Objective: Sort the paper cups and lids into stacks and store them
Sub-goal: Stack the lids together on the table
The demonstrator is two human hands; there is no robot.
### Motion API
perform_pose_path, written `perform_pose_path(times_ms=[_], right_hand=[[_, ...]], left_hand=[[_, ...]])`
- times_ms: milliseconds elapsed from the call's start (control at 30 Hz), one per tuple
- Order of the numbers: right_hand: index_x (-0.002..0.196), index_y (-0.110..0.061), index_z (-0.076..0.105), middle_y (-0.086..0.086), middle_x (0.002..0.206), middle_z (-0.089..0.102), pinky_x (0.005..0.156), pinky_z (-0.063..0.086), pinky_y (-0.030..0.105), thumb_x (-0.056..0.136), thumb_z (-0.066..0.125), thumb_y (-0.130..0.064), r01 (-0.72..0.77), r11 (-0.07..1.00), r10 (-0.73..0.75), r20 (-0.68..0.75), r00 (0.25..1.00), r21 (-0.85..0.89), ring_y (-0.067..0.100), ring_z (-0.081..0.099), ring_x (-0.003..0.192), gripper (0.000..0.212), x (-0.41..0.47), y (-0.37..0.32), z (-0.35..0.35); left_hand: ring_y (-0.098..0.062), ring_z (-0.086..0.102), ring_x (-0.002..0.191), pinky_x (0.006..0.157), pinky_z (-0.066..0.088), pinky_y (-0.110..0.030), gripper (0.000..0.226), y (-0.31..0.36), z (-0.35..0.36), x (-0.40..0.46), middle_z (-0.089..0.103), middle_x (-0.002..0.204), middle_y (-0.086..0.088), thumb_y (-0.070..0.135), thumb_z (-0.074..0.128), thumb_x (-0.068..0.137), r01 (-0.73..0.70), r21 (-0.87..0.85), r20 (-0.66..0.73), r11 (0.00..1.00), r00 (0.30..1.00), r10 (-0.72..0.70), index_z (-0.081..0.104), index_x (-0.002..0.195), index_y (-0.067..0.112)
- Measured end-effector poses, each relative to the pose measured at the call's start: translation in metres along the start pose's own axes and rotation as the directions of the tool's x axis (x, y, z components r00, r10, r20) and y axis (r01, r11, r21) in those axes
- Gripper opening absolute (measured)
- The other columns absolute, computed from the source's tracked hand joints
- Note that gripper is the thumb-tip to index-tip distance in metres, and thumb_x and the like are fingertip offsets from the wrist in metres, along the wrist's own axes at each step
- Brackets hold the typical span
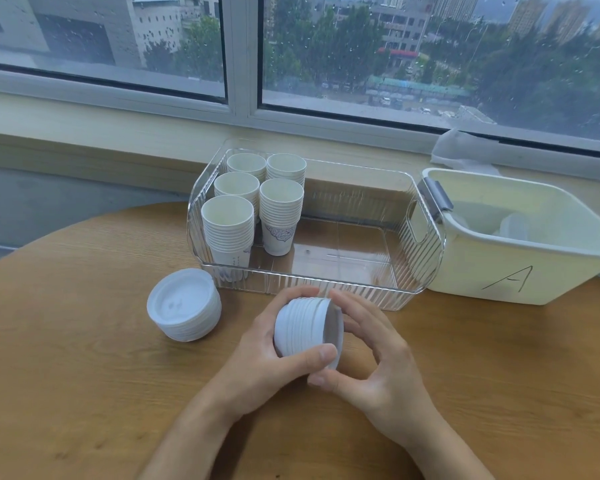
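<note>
A lid stack [307,329] lies on its side between both hands, just above the counter [84,358] and in front of the clear bin [312,282]. The left hand [267,351] wraps it from the left, thumb across the near edge and fingers [302,293] curled over the far side. The right hand [378,362] meets it from the right: its thumb touches the stack's lower rim and its fingers are bent round the open end, gripping the same stack.

A second lid stack [185,304] sits flat on the counter to the left, near the clear bin's front corner.

The clear bin, ribbed and see-through, holds five cup stacks [227,226] upright in its left part, in two rows; the right part shows only its bare floor. The cups are white, and the lowest ones carry a blue-grey ornament and small print too fine to read.

The cream bin [520,268] stands touching the clear bin's right end, tilted, with a grey handle [437,197] on its rim. Inside lie a few pale lids or tubs, hard to tell apart. Its front bears a hand-drawn "A" [510,277].

A crumpled plastic bag [465,150] rests on the sill behind.
</note>
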State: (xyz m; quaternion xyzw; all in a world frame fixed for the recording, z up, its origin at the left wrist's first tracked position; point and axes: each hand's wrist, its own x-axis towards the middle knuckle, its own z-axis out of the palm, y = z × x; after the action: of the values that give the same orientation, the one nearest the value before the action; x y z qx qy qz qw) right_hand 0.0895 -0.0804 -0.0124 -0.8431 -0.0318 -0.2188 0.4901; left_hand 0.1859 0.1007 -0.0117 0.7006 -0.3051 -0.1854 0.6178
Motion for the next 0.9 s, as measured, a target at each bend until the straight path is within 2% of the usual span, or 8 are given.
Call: perform_pose_path(times_ms=[133, 300, 367, 433, 533, 600, 767, 900], right_hand=[[0.155, -0.043, 0.043, -0.009, 0.154, 0.054, 0.115, 0.045, 0.029, 0.075, 0.094, -0.033, -0.1, 0.983, 0.091, 0.066, 0.994, 0.151, 0.017, 0.05, 0.144, 0.095, -0.003, 0.001, 0.004], [0.153, -0.041, 0.042, -0.006, 0.152, 0.056, 0.114, 0.048, 0.049, 0.073, 0.094, -0.026, -0.137, 0.938, 0.142, 0.007, 0.99, 0.318, 0.021, 0.054, 0.141, 0.097, -0.005, -0.003, 0.016], [0.147, -0.042, 0.047, -0.005, 0.149, 0.058, 0.109, 0.05, 0.058, 0.071, 0.094, -0.022, -0.149, 0.918, 0.168, -0.021, 0.986, 0.368, 0.024, 0.057, 0.139, 0.091, -0.005, -0.006, 0.018], [0.141, -0.042, 0.05, -0.007, 0.143, 0.063, 0.106, 0.054, 0.055, 0.071, 0.093, -0.021, -0.163, 0.919, 0.193, -0.049, 0.98, 0.359, 0.022, 0.061, 0.134, 0.085, -0.004, -0.007, 0.016], [0.137, -0.044, 0.052, -0.01, 0.134, 0.067, 0.104, 0.057, 0.044, 0.075, 0.095, -0.016, -0.193, 0.939, 0.216, -0.049, 0.975, 0.284, 0.018, 0.066, 0.126, 0.08, -0.004, -0.001, 0.01], [0.138, -0.042, 0.052, -0.008, 0.134, 0.066, 0.104, 0.056, 0.044, 0.076, 0.095, -0.027, -0.197, 0.964, 0.209, -0.052, 0.977, 0.179, 0.02, 0.065, 0.125, 0.076, -0.004, 0.004, 0.009], [0.144, -0.038, 0.046, -0.023, 0.137, 0.06, 0.108, 0.051, 0.032, 0.075, 0.095, -0.034, -0.197, 0.979, 0.202, -0.092, 0.975, 0.061, 0.007, 0.059, 0.131, 0.084, -0.004, 0.004, 0.016], [0.139, -0.037, 0.053, -0.02, 0.132, 0.066, 0.106, 0.052, 0.037, 0.077, 0.092, -0.04, -0.216, 0.976, 0.217, -0.026, 0.976, 0.017, 0.006, 0.06, 0.127, 0.073, -0.001, 0.002, 0.021]], left_hand=[[-0.014, 0.063, 0.125, 0.104, 0.049, -0.032, 0.076, 0.001, 0.005, -0.002, 0.067, 0.134, 0.007, 0.055, 0.078, 0.071, -0.007, -0.099, -0.063, 0.995, 0.998, 0.001, 0.055, 0.142, 0.04], [-0.018, 0.06, 0.132, 0.112, 0.045, -0.034, 0.073, 0.003, 0.006, -0.005, 0.066, 0.139, 0.001, 0.053, 0.073, 0.077, -0.008, -0.227, -0.07, 0.974, 0.997, -0.008, 0.052, 0.146, 0.04], [-0.011, 0.059, 0.132, 0.108, 0.045, -0.024, 0.071, 0.005, 0.008, -0.006, 0.065, 0.139, 0.008, 0.056, 0.069, 0.081, -0.02, -0.176, -0.094, 0.984, 0.996, 0.003, 0.051, 0.147, 0.037], [-0.008, 0.063, 0.125, 0.101, 0.048, -0.02, 0.067, 0.006, 0.011, -0.006, 0.066, 0.135, 0.012, 0.057, 0.068, 0.083, -0.038, -0.127, -0.143, 0.991, 0.99, 0.019, 0.052, 0.145, 0.038], [-0.016, 0.067, 0.114, 0.096, 0.055, -0.034, 0.057, 0.003, 0.013, -0.008, 0.067, 0.128, 0.01, 0.056, 0.069, 0.087, -0.061, -0.012, -0.23, 0.998, 0.971, 0.056, 0.055, 0.142, 0.047], [-0.021, 0.067, 0.112, 0.096, 0.057, -0.041, 0.05, 0.0, 0.014, -0.01, 0.067, 0.126, 0.008, 0.051, 0.066, 0.094, -0.067, 0.09, -0.24, 0.994, 0.967, 0.087, 0.056, 0.142, 0.047], [-0.004, 0.066, 0.116, 0.099, 0.052, -0.024, 0.041, 0.0, 0.008, -0.018, 0.068, 0.129, 0.019, 0.035, 0.062, 0.105, -0.042, 0.337, -0.258, 0.941, 0.957, 0.135, 0.057, 0.144, 0.046], [0.0, 0.065, 0.111, 0.091, 0.057, -0.03, 0.043, -0.003, -0.001, -0.03, 0.066, 0.123, 0.022, 0.043, 0.059, 0.101, -0.023, 0.53, -0.315, 0.847, 0.923, 0.222, 0.06, 0.143, 0.033]])
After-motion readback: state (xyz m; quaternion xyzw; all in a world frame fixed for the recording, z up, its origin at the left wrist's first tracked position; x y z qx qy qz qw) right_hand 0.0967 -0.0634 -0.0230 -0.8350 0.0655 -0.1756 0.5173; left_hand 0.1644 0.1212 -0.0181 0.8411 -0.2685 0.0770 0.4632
